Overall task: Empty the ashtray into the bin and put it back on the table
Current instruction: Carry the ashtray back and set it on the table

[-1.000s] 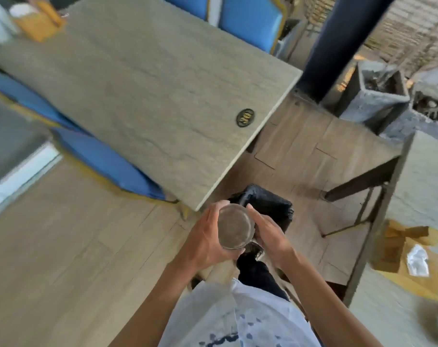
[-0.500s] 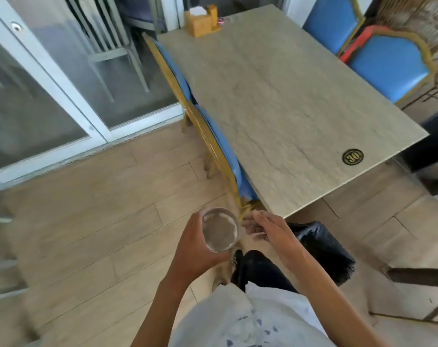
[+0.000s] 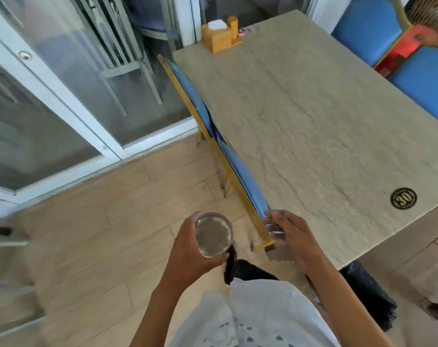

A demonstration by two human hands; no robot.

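A round clear glass ashtray (image 3: 213, 235) with a greyish inside is held in my left hand (image 3: 187, 254), whose fingers wrap its left and lower rim, above the wooden floor. My right hand (image 3: 289, 234) is off the ashtray, fingers spread, over the near left corner of the stone-topped table (image 3: 313, 116). The black-lined bin (image 3: 370, 294) stands on the floor at the lower right, partly hidden under the table edge and behind my right forearm.
A blue chair with a gold frame (image 3: 228, 151) is tucked along the table's left side. A wooden napkin holder (image 3: 219, 36) stands at the far end, a round number badge (image 3: 403, 198) near the right edge. Blue chairs (image 3: 413, 58) beyond; glass doors (image 3: 62, 96) left.
The view has swung left from the bin to the table. My right hand let go of the ashtray and moved toward the table corner; my left hand alone holds it now.
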